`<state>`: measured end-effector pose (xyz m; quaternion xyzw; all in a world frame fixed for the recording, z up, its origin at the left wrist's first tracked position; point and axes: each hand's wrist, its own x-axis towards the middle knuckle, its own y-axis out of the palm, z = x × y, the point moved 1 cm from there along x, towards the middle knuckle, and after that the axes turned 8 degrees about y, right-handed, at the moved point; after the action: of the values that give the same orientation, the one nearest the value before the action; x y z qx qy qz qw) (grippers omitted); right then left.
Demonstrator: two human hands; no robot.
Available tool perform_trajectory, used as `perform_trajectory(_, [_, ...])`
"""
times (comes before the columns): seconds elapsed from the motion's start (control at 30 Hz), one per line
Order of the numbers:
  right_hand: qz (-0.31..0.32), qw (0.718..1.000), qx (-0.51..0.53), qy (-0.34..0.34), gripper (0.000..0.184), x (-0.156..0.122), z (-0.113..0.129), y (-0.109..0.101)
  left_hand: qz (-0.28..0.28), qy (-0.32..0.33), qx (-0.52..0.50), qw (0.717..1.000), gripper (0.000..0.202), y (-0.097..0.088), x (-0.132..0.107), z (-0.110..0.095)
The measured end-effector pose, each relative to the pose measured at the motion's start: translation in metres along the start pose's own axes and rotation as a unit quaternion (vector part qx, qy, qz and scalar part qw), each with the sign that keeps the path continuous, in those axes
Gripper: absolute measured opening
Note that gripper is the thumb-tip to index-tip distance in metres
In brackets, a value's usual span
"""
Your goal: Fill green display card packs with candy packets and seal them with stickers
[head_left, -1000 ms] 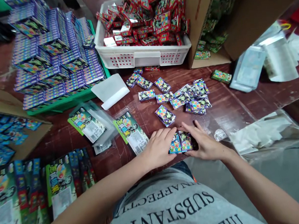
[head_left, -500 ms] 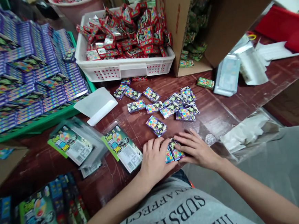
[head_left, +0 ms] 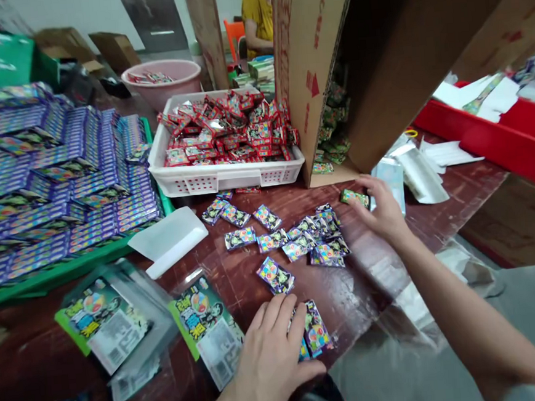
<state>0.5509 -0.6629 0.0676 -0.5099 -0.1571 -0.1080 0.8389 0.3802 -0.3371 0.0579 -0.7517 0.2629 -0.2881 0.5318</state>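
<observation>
My left hand point(head_left: 275, 348) lies at the table's near edge, its fingers curled over a blue packet point(head_left: 303, 349) that is mostly hidden. Against that packet stands a purple candy packet point(head_left: 315, 329), close to the fingertips. Further out, my right hand point(head_left: 382, 209) has thumb and fingers apart around a small green packet point(head_left: 354, 198), which rests on the table; a firm grip does not show. Loose purple packets point(head_left: 299, 245) lie between the hands and the white basket. Left of my left hand is a clear sleeve with a green printed card point(head_left: 207, 325).
A white basket point(head_left: 229, 180) of red packets stands at the back, beside an upright cardboard box point(head_left: 334, 173) holding green packets. At left, a green tray point(head_left: 69, 265) carries stacked purple packs. More clear sleeves point(head_left: 115, 330) lie nearby. Behind sits a person in yellow point(head_left: 257, 16).
My right hand has left the packets by my left hand and reached forward to the green packet. My left hand stays on its packets. The camera has tilted up.
</observation>
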Motion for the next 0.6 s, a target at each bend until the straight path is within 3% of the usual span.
perform_trajectory(0.03, [0.029, 0.998, -0.056, 0.026, 0.063, 0.030, -0.016, 0.010, -0.007, 0.018, 0.007, 1.000, 0.067, -0.012, 0.009, 0.009])
perform_trajectory(0.13, [0.107, 0.991, -0.081, 0.015, 0.063, 0.100, -0.047, 0.047, -0.007, 0.037, 0.054, 0.998, 0.028, -0.050, 0.051, 0.052])
perform_trajectory(0.2, [0.142, 0.986, -0.082, 0.003, 0.059, 0.129, -0.052, 0.071, 0.002, 0.032, 0.100, 0.995, 0.022, -0.072, 0.089, 0.093])
perform_trajectory(0.3, [0.164, 0.982, -0.092, 0.012, 0.055, 0.150, -0.046, 0.093, -0.027, -0.001, 0.146, 0.989, 0.030, -0.096, 0.152, 0.155])
perform_trajectory(0.37, [0.167, 0.981, -0.098, 0.026, 0.057, 0.153, -0.042, 0.095, -0.057, -0.019, 0.170, 0.984, 0.037, -0.104, 0.195, 0.188])
perform_trajectory(0.47, [0.172, 0.978, -0.104, 0.052, 0.070, 0.135, -0.045, 0.075, -0.081, -0.029, 0.185, 0.979, 0.047, -0.105, 0.248, 0.216])
perform_trajectory(0.53, [0.186, 0.976, -0.084, 0.073, 0.076, 0.106, -0.050, 0.050, -0.083, -0.029, 0.173, 0.981, 0.048, -0.101, 0.272, 0.222])
perform_trajectory(0.6, [0.209, 0.973, -0.017, 0.097, 0.068, 0.062, -0.055, 0.021, -0.086, -0.026, 0.156, 0.984, 0.046, -0.097, 0.282, 0.222])
